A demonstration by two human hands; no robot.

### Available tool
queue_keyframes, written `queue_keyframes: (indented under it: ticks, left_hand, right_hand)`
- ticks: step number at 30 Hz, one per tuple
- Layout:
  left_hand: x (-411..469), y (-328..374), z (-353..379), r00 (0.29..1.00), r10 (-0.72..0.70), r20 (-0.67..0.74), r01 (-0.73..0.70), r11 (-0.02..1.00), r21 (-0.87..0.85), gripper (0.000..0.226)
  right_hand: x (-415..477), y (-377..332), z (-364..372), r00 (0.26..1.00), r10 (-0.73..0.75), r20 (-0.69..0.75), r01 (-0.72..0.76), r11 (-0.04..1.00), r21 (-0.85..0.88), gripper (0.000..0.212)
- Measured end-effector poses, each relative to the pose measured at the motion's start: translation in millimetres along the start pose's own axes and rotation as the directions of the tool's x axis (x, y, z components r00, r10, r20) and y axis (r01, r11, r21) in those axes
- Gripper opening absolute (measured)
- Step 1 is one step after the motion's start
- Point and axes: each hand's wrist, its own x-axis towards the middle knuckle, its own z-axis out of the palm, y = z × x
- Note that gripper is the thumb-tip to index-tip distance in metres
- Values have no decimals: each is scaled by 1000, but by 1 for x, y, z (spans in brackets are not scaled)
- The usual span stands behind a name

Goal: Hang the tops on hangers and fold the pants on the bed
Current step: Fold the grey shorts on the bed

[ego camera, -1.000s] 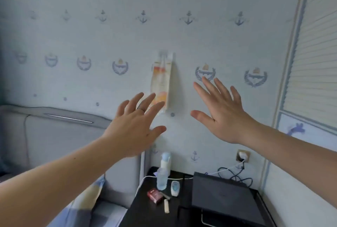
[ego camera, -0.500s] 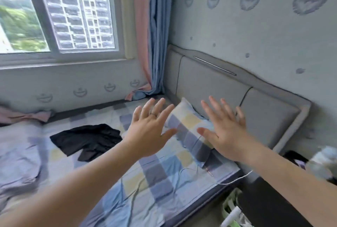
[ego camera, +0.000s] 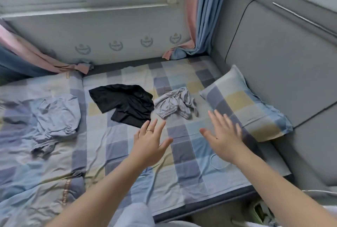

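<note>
Nearby, crumpled grey pants (ego camera: 175, 105), smooth black top (ego camera: 125, 104).

Head view, facing down over bed (ego camera: 127, 153), fairly near

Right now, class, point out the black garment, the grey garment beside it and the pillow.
black garment (ego camera: 125, 103): head view, its middle.
grey garment (ego camera: 173, 104): head view, crumpled middle.
pillow (ego camera: 244, 104): head view, top face.

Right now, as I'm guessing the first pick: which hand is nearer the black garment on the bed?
Left. The left hand is open just short of the black garment, almost reaching its near edge; the right hand is open farther right, by the pillow.
</note>
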Motion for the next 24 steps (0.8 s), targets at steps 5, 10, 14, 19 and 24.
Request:
queue_keyframes:
  ticks: [5, 10, 14, 19, 24]
  left_hand:
    - [60, -27, 36, 994, -70, 85, 75, 996, -51, 68]
    - [154, -87, 97, 982, -105, 158, 111, 993, -34, 67]
    - [274, -139, 154, 971, -90, 220, 94, 995, -10, 68]
    - [452, -189, 238, 965, -24, 263, 19, 1000, 22, 65]
    - [615, -222, 303, 981, 99, 166, -118, 988, 104, 68]
  right_hand:
    - [56, 22, 42, 996, 59, 71, -63, 997, 50, 71]
    - [165, 51, 112, 986, 137, 91, -144, 987, 67, 70]
    - [292, 78, 178, 973, 207, 104, -216, 973, 77, 69]
    - [448, 120, 256, 964, 260, 52, -264, 960, 89, 66]
    - [579, 150, 313, 979, 202, -11, -200, 975, 102, 68]
